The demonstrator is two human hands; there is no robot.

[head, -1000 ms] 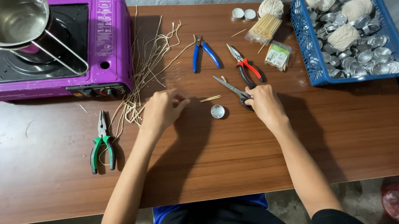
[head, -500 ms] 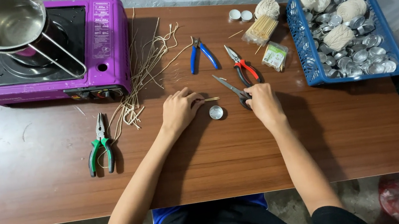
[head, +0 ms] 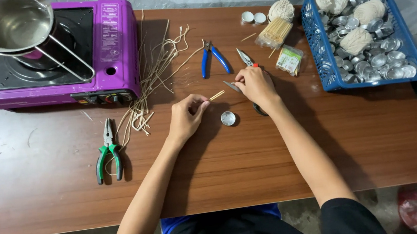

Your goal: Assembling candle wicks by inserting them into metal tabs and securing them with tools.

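The thin wooden stick (head: 217, 95) sits mid-frame pinched in the left hand (head: 186, 118) fingers, its tip toward the scissors (head: 232, 86) gripped by the right hand (head: 255, 84), uncut as yet, while the small metal cup (head: 228, 118) waits empty on the bench (head: 52, 200) just below.

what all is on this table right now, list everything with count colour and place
stove: one, purple, far left
pot: one, steel, on stove
wick strands: many, tan, beside stove
green pliers: one, left front
blue pliers: one, centre back
small cup: one, silver, between the hands
basket: one, blue, far right, holding silver cups and string balls
stick bundle: one, pale, by basket
left hand: pinches a thin stick
right hand: holds scissors
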